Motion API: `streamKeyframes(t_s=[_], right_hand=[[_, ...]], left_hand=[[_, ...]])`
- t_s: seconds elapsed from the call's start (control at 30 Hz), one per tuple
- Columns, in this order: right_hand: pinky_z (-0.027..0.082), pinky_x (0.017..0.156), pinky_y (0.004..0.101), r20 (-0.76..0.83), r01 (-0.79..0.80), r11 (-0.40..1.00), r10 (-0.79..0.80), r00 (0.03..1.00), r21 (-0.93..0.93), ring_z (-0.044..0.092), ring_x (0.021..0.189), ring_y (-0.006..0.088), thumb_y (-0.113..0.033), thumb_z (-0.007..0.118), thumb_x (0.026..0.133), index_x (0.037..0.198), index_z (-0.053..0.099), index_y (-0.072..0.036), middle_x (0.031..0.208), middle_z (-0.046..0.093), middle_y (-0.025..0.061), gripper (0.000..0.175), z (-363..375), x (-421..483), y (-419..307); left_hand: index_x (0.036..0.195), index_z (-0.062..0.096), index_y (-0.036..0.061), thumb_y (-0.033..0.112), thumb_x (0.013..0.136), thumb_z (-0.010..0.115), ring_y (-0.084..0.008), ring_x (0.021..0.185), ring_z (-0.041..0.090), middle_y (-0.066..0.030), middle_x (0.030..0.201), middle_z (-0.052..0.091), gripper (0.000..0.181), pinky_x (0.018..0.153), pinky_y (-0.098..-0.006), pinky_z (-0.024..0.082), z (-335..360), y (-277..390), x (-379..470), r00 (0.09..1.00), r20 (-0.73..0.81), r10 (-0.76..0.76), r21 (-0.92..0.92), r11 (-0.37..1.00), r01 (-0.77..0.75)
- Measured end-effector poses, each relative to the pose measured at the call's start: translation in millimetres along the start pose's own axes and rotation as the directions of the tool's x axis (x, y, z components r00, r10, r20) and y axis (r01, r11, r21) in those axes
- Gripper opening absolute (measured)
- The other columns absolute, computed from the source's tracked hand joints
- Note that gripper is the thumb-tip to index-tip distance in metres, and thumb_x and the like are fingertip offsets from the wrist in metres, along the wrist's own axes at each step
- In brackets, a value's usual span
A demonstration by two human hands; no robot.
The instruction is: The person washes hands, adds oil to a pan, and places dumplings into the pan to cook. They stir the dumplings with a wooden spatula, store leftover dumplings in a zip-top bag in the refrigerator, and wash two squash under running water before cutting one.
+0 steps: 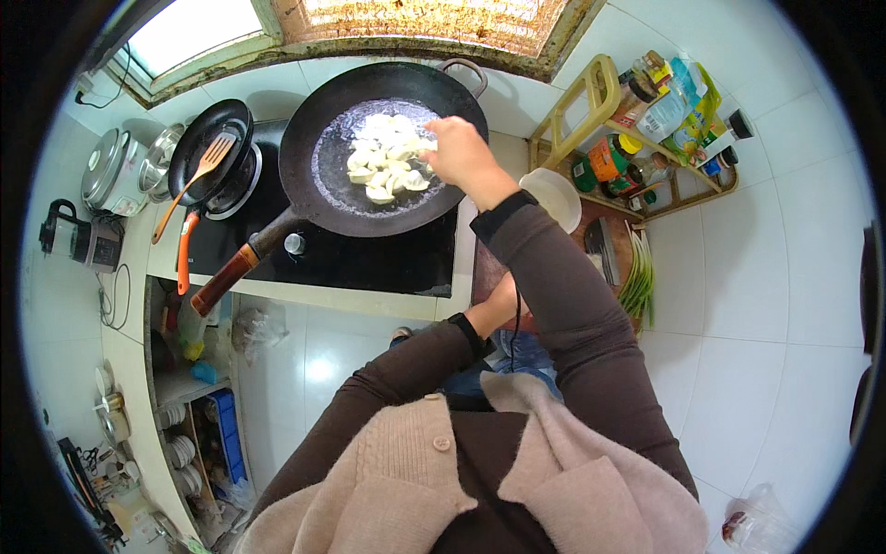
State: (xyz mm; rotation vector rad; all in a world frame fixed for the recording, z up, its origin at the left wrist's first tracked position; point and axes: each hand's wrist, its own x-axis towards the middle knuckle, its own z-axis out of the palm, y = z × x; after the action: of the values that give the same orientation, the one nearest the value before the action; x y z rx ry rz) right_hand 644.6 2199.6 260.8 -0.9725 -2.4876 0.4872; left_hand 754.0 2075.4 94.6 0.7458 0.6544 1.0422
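My right hand (462,154) is over the right side of a large black wok (387,225), its fingertips close to a pile of pale dumplings (384,156) lying in the middle of it. Whether the fingers hold a dumpling cannot be told. Whitish liquid with bubbles (332,159) surrounds the pile. The wok stands on a black glass cooktop (367,263), its wooden handle pointing to the lower left. My left hand (504,303) is lower, at the near edge of a reddish-brown board (488,266); its fingers are partly hidden behind my right sleeve.
A white bowl (554,197), a cleaver (603,249) and green onions (638,277) lie to the right, below a rack (595,104) of bottles and packets. On the left are a frying pan (201,131) with a slotted spatula (211,156) and a rice cooker (114,173).
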Motion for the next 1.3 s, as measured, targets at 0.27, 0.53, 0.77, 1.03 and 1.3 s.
streamKeyframes(t_s=[0.27,0.53,0.77,1.03,1.3], right_hand=[[0.052,0.073,0.0261,-0.253,-0.124,0.833,0.301,0.919,0.540,0.065,0.085,0.0132,-0.003,0.063,0.083,0.102,0.065,-0.002,0.094,0.068,0.0078,0.018,-132,-150,23],[0.048,0.081,0.0427,0.107,-0.657,0.754,0.653,0.749,-0.006,0.061,0.092,0.0387,0.001,0.050,0.078,0.103,0.064,-0.002,0.092,0.064,0.0236,0.029,-75,-344,95],[0.048,0.076,0.0466,-0.091,-0.789,0.613,0.789,0.608,0.043,0.061,0.087,0.0396,-0.004,0.056,0.074,0.099,0.063,0.000,0.086,0.064,0.0245,0.026,-32,-324,177],[0.047,0.080,0.0464,0.009,-0.737,0.675,0.737,0.676,0.035,0.061,0.087,0.0395,-0.020,0.066,0.074,0.091,0.063,0.002,0.090,0.064,0.0235,0.028,-4,-287,178],[0.046,0.085,0.0426,-0.094,-0.746,0.622,0.779,0.619,0.239,0.058,0.100,0.0363,-0.032,0.065,0.076,0.101,0.062,-0.002,0.105,0.061,0.0214,0.040,20,-287,176]], left_hand=[[0.088,0.061,0.0002,0.021,0.090,0.058,-0.0181,0.050,0.052,-0.0077,0.062,0.056,0.021,0.046,-0.0325,0.041,27,-7,11,0.983,-0.172,0.062,0.403,0.915,0.013],[0.073,0.054,0.0073,0.033,0.095,0.054,-0.0069,0.038,0.043,0.0030,0.051,0.045,0.034,0.036,-0.0226,0.033,70,44,6,0.970,-0.235,-0.064,0.499,0.848,0.177],[0.066,0.052,0.0058,0.030,0.094,0.056,-0.0058,0.041,0.040,0.0033,0.053,0.044,0.037,0.038,-0.0224,0.031,85,58,23,0.974,-0.193,0.115,0.491,0.871,-0.005],[0.066,0.052,0.0055,0.028,0.094,0.056,-0.0046,0.043,0.039,0.0041,0.053,0.045,0.037,0.040,-0.0210,0.031,80,67,25,0.952,-0.257,0.165,0.540,0.842,0.000],[0.067,0.051,0.0064,0.028,0.095,0.055,-0.0038,0.043,0.039,0.0048,0.054,0.045,0.036,0.040,-0.0202,0.030,60,70,17,0.962,-0.236,0.141,0.512,0.859,0.000]])
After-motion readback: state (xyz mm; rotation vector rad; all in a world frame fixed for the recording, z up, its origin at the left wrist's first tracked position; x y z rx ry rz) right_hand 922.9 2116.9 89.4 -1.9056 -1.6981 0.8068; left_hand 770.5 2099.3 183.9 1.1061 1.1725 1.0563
